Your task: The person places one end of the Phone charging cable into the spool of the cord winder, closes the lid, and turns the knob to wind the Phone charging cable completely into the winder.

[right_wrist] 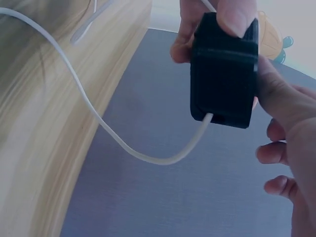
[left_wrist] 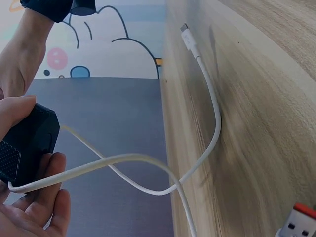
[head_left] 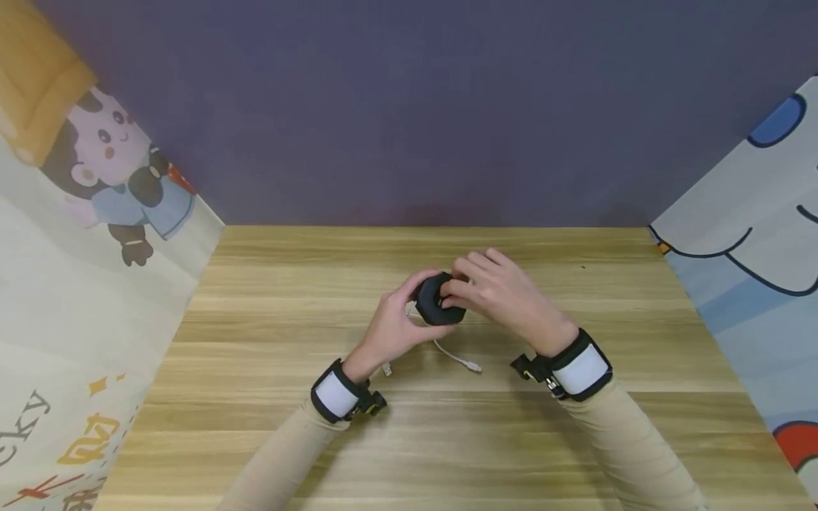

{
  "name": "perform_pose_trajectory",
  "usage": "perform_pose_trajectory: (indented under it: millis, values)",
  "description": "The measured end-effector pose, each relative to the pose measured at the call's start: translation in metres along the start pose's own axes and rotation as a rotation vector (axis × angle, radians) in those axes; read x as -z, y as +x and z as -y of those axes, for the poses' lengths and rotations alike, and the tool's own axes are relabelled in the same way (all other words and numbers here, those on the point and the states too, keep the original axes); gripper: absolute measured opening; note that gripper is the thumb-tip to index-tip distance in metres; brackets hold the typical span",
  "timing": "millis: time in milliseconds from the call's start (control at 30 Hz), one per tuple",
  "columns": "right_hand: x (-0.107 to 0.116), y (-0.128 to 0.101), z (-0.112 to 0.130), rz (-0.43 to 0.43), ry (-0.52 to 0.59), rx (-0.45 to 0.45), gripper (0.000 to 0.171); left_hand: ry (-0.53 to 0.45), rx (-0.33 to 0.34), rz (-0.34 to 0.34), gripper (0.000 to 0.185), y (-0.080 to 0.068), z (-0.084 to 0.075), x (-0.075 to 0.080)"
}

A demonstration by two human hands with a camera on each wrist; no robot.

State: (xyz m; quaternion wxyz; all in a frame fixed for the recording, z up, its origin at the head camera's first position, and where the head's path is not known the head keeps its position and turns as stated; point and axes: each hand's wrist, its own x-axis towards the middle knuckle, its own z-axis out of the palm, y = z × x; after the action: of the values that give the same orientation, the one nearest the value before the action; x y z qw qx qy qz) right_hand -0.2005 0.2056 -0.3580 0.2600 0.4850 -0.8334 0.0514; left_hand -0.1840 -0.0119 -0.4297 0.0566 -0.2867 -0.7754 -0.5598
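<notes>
Both hands grip a small black case [head_left: 437,299] above the centre of a wooden table [head_left: 268,426]. The left hand [head_left: 394,326] curls around it from seven o'clock; the right hand [head_left: 505,289] pinches it from three o'clock. A white cable [head_left: 455,356] trails from the case toward five o'clock, its plug resting on the table.

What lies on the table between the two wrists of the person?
In the head view, the white cable lies on the wooden table there, trailing from the black case that the left hand and right hand grip.
</notes>
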Motion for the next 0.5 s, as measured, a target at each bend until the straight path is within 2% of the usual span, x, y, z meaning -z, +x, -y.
perform_pose_trajectory:
  millis: [300,500]
  values:
    - [-0.005,-0.003,0.006,-0.055,0.040,-0.070,0.020,-0.009,0.009,-0.001,0.081,-0.001,0.002,0.000]
    - [-0.005,-0.005,0.011,-0.061,0.035,-0.112,0.021,-0.023,0.011,0.006,0.081,-0.001,0.003,-0.001]
